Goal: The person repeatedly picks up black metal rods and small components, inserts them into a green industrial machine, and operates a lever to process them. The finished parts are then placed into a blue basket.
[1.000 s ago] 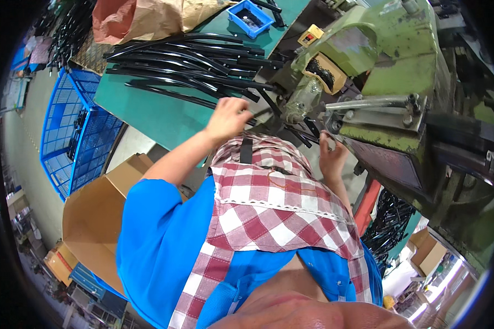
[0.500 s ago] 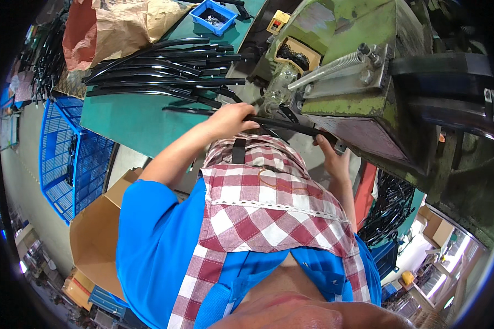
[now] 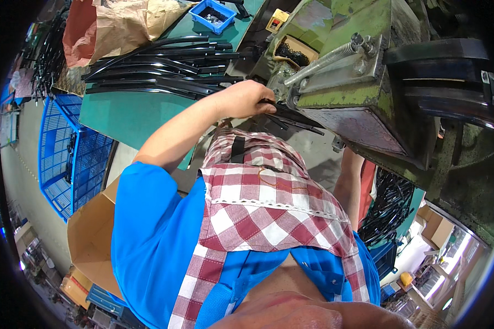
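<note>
My left hand [image 3: 253, 100] is closed at the front of the green machine [image 3: 357, 107], its fingers curled down around a black bar [image 3: 291, 114] that runs in under the machine's block. The fingertips partly cover the bar, and its far end is hidden. My right forearm [image 3: 348, 175] rises beside the machine's lower edge; the hand itself is hidden behind the block. Several long glossy black bars [image 3: 148, 68] lie in a pile on the green table [image 3: 121, 112], left of my left hand.
A blue tray of small parts [image 3: 214, 16] and crumpled brown paper [image 3: 132, 27] sit at the table's far side. On the machine is an open box of dark pieces [image 3: 293, 52]. A blue crate [image 3: 74, 159] and a cardboard box [image 3: 93, 236] stand left; more black parts [image 3: 389, 205] lie right.
The black bar, held across my front by both hands, has gone toward the machine. My left hand moved right and farther away; my right hand slipped out of sight behind the block.
</note>
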A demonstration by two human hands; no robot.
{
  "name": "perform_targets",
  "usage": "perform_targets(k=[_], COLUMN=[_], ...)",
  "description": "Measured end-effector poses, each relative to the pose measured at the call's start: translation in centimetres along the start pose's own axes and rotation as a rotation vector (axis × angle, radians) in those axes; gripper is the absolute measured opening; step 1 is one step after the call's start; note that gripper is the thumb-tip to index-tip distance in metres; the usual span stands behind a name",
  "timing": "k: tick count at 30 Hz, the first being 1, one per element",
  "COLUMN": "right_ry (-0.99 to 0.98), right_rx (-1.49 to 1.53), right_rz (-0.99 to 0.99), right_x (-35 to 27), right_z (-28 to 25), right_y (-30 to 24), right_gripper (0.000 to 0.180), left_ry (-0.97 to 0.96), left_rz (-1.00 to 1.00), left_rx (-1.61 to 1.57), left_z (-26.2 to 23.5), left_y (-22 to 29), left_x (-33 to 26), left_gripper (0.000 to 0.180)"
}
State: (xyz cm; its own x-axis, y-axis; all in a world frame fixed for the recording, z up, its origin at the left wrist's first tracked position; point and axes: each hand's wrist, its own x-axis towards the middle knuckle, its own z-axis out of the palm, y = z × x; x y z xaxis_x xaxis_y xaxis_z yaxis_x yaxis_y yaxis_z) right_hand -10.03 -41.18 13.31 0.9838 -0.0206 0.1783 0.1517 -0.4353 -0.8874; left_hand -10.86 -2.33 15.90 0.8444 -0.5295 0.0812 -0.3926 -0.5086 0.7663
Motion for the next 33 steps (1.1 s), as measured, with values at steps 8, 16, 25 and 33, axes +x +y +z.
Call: perform_targets(k=[8,16,25,33], right_ry=[0.095,0.119,0.113,0.007], right_rx=[0.265,0.250,0.193,-0.252], right_rz=[0.186,0.209,0.217,-0.022], right_x=[1.3,1.8,1.6,2.7], right_z=[-0.3,-1.3,-1.2,1.0], right_y=[1.3,2.3,3.2,3.6], right_gripper=[0.032,0.032,0.032,0.032], left_ry=[-0.224,-0.087,-0.064,-0.127], left_rz=[-0.111,-0.115,-0.067,-0.224], left_rx=[-0.253,-0.086,-0.057,0.229], left_z=[-1.1,-1.5,0.5,0.7], left_y=[-1.2,0.8,-0.9,-2.1], left_x=[0.9,3.6,4.4,3.0], left_gripper=[0.027,0.022,0.022,0.029])
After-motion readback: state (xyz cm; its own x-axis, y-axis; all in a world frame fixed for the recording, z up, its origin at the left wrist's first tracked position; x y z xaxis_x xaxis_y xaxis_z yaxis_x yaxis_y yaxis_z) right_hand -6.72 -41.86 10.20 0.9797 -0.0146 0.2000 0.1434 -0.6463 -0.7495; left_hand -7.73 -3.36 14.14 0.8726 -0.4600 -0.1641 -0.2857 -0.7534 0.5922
